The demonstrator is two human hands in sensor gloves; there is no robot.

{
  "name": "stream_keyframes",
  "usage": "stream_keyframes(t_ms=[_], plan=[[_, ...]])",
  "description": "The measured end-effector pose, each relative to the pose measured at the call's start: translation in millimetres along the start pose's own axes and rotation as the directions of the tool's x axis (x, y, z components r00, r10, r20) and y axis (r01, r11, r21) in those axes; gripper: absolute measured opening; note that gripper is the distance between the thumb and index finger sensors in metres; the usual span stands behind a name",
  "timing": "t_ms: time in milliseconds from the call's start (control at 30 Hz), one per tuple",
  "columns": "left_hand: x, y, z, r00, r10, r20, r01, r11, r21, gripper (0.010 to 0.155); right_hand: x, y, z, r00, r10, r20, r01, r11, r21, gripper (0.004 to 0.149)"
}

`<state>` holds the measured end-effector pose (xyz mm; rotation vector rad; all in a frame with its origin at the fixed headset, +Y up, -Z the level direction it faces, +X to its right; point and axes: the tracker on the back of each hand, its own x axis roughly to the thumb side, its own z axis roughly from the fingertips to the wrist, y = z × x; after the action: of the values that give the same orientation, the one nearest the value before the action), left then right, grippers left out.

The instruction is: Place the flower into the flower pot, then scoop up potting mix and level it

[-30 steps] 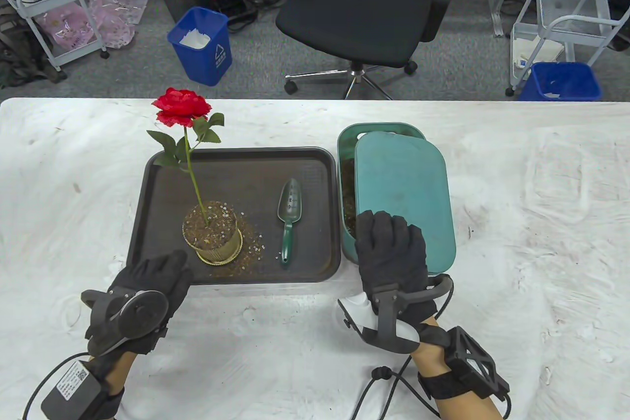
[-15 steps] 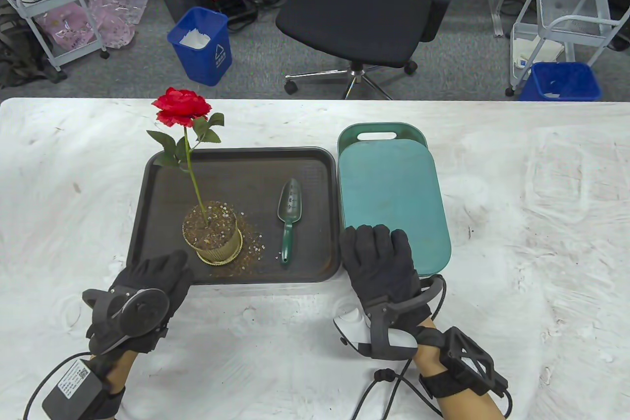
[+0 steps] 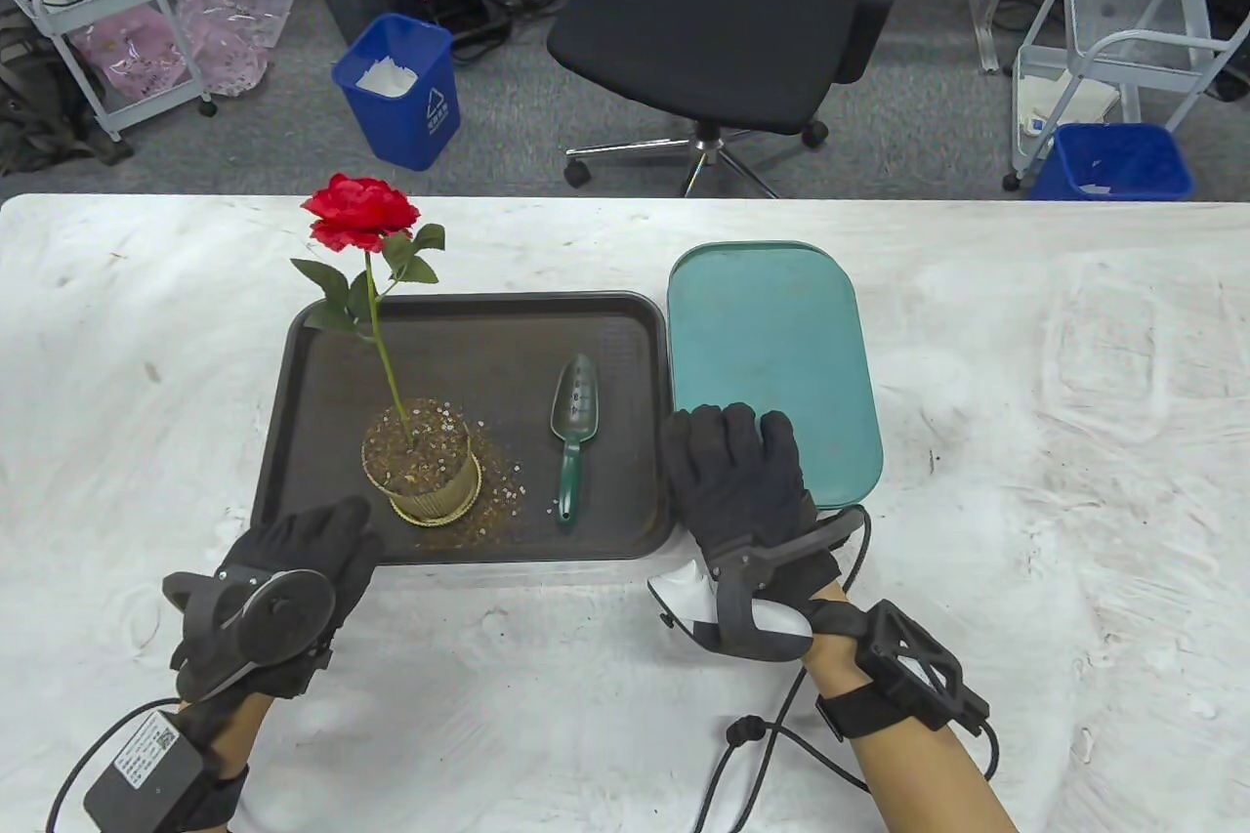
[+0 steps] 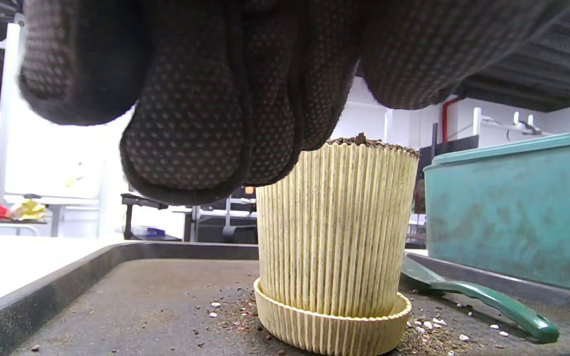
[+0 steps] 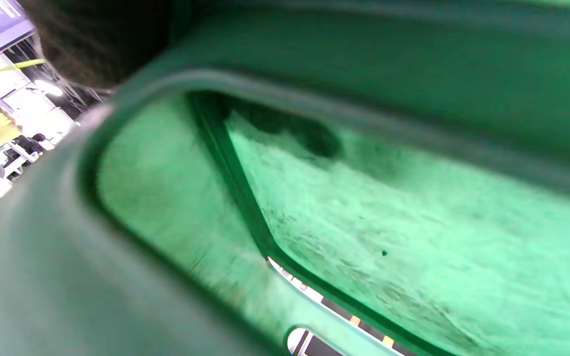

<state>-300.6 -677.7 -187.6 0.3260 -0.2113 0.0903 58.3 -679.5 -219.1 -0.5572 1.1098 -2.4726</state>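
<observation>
Open tray floor (image 3: 488, 354) between flower pot (image 3: 422, 472) and trowel (image 3: 574, 428). Blocked rightward by the lidded green container (image 3: 771, 364) just beside the tray.

Red flower (image 3: 359, 213) upright in soil-filled pot (image 3: 422, 472).

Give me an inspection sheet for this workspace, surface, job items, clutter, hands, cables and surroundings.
Surface: white table, smudged and scuffed.
Job's things: flower upright in filled flower pot on dark tray; green trowel lying beside it; teal soil box with lid on.
Clutter: spilled potting mix around the pot.
Hands: left hand resting at the tray's near edge; right hand on the lid's near end.
Cables: glove leads trail on the table.
Surroundings: office chair, two blue bins, wire carts.
</observation>
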Motion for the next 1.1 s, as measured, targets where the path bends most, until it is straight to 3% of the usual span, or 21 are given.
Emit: stream_keyframes(t_ms=[400,567,667,733,867,967,1100], plan=[[-0.4,0.0,-0.2,1.000,0.001,0.001,-0.001,1.000,0.000,0.052,-19.3,8.8,-19.2,0.985,-0.164,0.046,0.156,0.976,0.152,0.068],[-0.2,0.4,0.0,1.000,0.001,0.003,-0.001,1.000,0.005,0.052,-22.9,13.2,-25.2,0.956,-0.293,0.006,0.274,0.901,0.338,0.073],[0.2,2.1,0.4,1.000,0.000,0.006,0.000,1.000,0.016,0.052,-22.3,10.8,-24.4,0.956,-0.294,-0.001,0.273,0.884,0.378,0.075],[0.3,3.3,0.8,1.000,-0.001,0.005,0.001,1.000,0.025,0.052,-22.9,3.7,-22.4,0.957,-0.289,-0.008,0.274,0.898,0.345,0.076],[1.6,12.2,2.5,1.000,-0.022,0.006,0.022,0.998,0.067,0.052,-25.0,-24.3,-9.9,0.932,-0.352,-0.086,0.362,0.917,0.167,0.073],[6.3,30.8,7.3,0.990,-0.141,0.012,0.137,0.976,0.169,0.053,-23.8,-44.3,6.6,0.916,-0.382,-0.120,0.392,0.917,0.075,0.071],[8.5,50.3,15.8,0.990,-0.139,0.003,0.133,0.954,0.270,0.057,-24.9,-55.7,25.7,0.920,-0.367,-0.136,0.371,0.929,0.005,0.069]])
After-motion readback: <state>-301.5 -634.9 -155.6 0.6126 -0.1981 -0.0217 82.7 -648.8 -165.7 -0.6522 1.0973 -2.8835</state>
